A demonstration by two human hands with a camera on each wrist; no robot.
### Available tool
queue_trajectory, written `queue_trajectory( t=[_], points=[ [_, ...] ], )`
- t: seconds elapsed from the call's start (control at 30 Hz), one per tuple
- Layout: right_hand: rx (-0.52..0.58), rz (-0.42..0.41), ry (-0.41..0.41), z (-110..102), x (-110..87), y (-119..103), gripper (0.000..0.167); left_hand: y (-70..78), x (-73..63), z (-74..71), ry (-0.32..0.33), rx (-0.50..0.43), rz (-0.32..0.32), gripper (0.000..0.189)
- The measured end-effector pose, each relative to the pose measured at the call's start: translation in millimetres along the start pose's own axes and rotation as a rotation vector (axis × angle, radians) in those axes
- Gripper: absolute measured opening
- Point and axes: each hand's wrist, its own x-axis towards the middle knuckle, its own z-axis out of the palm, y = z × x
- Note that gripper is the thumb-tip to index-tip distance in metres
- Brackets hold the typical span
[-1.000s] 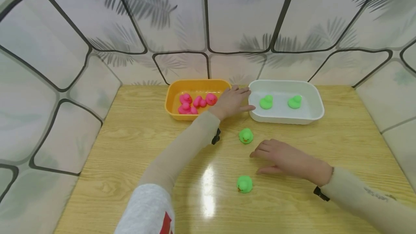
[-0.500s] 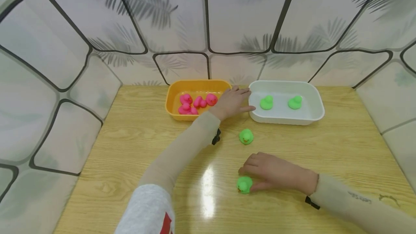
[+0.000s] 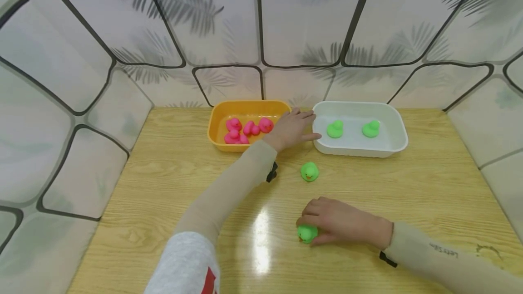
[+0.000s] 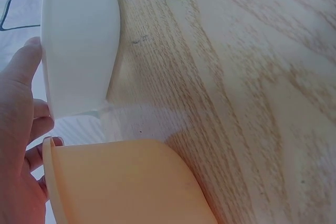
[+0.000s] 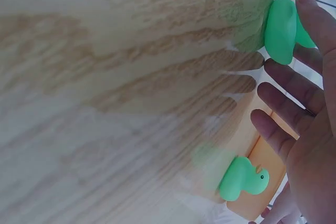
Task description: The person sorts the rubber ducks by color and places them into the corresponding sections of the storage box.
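Note:
In the head view my right hand (image 3: 341, 221) has thumb and fingers on either side of a green rubber duck (image 3: 306, 234) on the table, pinching it. The right wrist view shows the same duck (image 5: 281, 30) between thumb and index finger, while the other fingers are extended. My left hand (image 3: 292, 128) rests with spread fingers over the neighbouring ends of an orange tray (image 3: 229, 147) and a white tray (image 3: 359, 152). In the left wrist view its fingers touch the rims of the white tray (image 4: 81, 51) and the orange tray (image 4: 121, 182).
Another green rubber duck (image 3: 309, 172) stands on the wooden table (image 3: 171, 185) in front of the gap between the trays. Several pink rubber ducks (image 3: 234, 124) lie in the orange tray. Two green ducks (image 3: 335, 129) sit in the white one. A patterned wall (image 3: 310, 22) rises behind.
My right hand has come down toward the near green duck and now has its fingers around it. The left hand and both trays have stayed in place.

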Motion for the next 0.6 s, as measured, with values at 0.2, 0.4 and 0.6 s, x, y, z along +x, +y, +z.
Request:
queue_trajectory(
  t=[0.2, 0.4, 0.6],
  points=[
    [0.001, -0.005, 0.005, 1.6, 1.4, -1.9, 0.034, 1.0, -1.0, -1.9, -0.009, -0.008, -0.007, 0.077],
    [0.003, -0.006, 0.01, 2.3, 2.0, -2.6, 0.029, 0.6, -0.6, -1.8, -0.006, -0.019, -0.01, 0.077],
    [0.005, 0.018, 0.023, 2.2, -0.6, -1.1, 0.03, 0.2, 0.1, -1.5, -0.005, -0.029, -0.009, 0.077]
  ],
)
